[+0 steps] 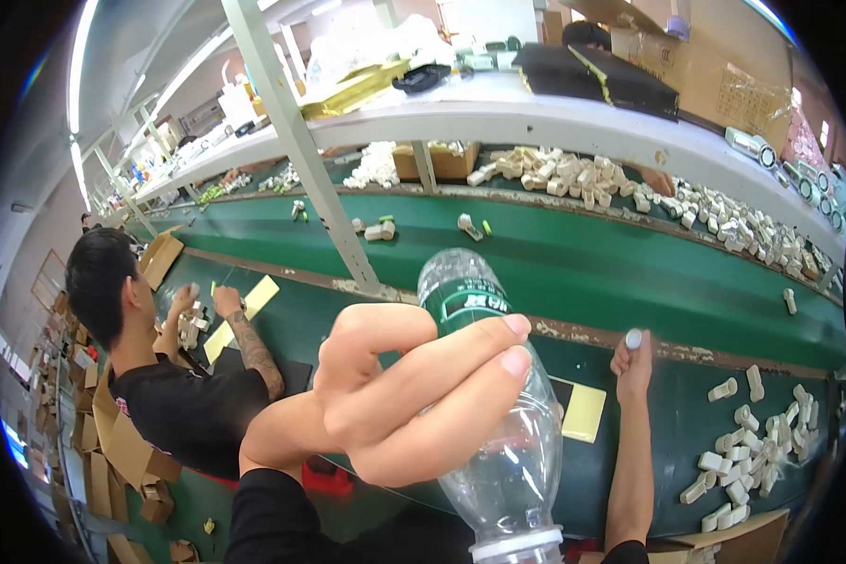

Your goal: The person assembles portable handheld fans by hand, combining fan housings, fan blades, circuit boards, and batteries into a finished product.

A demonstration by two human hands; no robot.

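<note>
My left hand [414,399] is raised close in front of me, its fingers wrapped round a clear plastic bottle [512,461] with a green label. The bottle is tipped, its base away from me and its white-ringed neck toward me at the lower edge. My right hand [633,371] is closed over the green bench at the right, holding a small whitish bottle cap [634,338] between the fingers. Between the two hands a yellow pad [584,414] lies on the bench. Right of my right hand several cream plastic parts [743,456] are spread in a loose pile.
A green conveyor belt [573,273] runs across ahead, with a few parts on it. Beyond lies a long heap of cream parts [564,174] under a white shelf [498,117]. A metal post [301,141] rises ahead left. A co-worker [174,367] in black works at the left.
</note>
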